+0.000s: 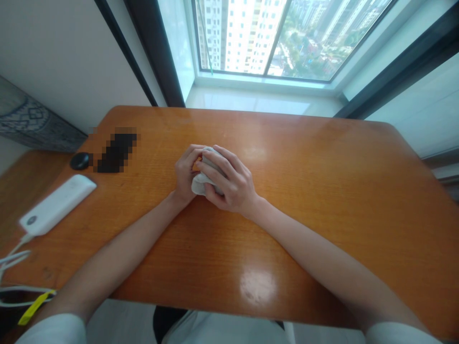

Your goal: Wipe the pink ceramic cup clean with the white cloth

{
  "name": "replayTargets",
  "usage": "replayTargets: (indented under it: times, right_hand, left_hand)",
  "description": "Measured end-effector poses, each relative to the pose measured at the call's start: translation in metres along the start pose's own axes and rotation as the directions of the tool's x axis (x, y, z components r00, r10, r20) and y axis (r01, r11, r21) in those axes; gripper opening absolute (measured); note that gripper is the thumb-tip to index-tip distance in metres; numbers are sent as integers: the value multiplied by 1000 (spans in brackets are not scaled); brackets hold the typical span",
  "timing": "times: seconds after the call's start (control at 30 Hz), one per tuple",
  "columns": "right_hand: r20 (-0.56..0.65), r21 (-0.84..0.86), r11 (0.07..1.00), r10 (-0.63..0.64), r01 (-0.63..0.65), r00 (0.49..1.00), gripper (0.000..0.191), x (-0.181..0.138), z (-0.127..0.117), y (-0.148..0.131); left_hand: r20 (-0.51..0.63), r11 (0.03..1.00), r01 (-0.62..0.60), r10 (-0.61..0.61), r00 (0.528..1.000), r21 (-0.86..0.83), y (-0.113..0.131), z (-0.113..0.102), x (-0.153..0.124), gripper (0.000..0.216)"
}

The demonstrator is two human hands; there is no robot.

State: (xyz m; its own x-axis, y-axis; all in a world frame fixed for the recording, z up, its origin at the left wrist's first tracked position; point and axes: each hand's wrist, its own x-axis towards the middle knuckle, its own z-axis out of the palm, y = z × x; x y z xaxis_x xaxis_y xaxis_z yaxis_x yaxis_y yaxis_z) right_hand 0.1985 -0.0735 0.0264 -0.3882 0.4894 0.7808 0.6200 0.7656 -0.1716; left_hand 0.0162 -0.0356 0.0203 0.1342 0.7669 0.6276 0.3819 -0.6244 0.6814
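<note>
Holding pale cloth (199, 184), hands (185, 174) (234, 184) sit well inside table (322, 181) edges.

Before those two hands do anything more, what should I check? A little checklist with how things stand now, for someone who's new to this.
1. Right hand on the cloth: ok, spread over it.
2. Left hand on the cloth: ok, curled at its left side.
3. How the cloth is folded: cannot tell, the hands cover much of it.
4. Cloth touching the table: cannot tell, its underside is hidden.
5. White box apart from the hands: ok, it lies off to the left.
6. Left forearm off the cable: cannot tell, they look close together.
</note>
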Motion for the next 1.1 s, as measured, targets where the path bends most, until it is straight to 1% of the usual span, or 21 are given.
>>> replayTargets:
  times: [0.1,0.2,0.27,0.33,0.43,0.5,0.57,0.67,0.73,0.83,0.9,0.97,1.0,1.1]
  right_hand:
    - [-17,3,1000,6,-6,1000,41,2,1,1]
    - [-9,24,999,37,-37,999,43,3,0,2]
    - [-23,42,998,48,-47,999,44,3,0,3]
    - [-38,47,998,40,-38,998,46,3,0,3]
    - [-13,32,999,28,-27,1000,48,1,1,2]
    - [12,27,999,26,-26,1000,49,0,2,1]
    - [13,36,999,25,-25,1000,49,-1,2,2]
    - [-31,60,998,17,-15,999,47,-2,3,3]
    - [-49,66,998,23,-20,999,46,-3,3,4]
    - [-54,69,997,25,-22,998,44,-3,4,5]
    - [-54,71,997,19,-15,998,44,-3,4,5]
    - [-48,71,997,22,-18,999,44,-2,3,5]
    - [-42,69,997,24,-21,999,44,-2,3,5]
    - [-24,59,998,38,-37,999,46,0,1,4]
  left_hand:
    - [-8,999,44,-44,999,-5,-5,3,3,30]
    - [0,990,127,-128,992,-59,-5,6,3,28]
    - [40,972,204,-200,979,-115,-7,7,4,27]
    - [102,945,292,-279,955,-150,-13,8,4,26]
    - [200,921,370,-341,918,-126,-27,9,6,32]
    - [218,929,361,-336,916,-87,-35,11,6,35]
    - [190,949,310,-293,937,-64,-37,13,5,33]
    - [94,977,202,-195,976,-64,-29,13,2,26]
    - [15,989,124,-124,992,-78,-20,12,0,26]
    - [-51,997,-14,10,999,-72,-12,8,-2,34]
    - [-56,996,-74,71,996,-41,-10,5,-3,39]
    - [-56,997,-73,72,996,-22,-9,4,-2,38]
    - [-53,999,-49,48,997,-23,-9,4,-2,35]
    - [-49,994,84,-88,995,-76,-8,6,0,27]
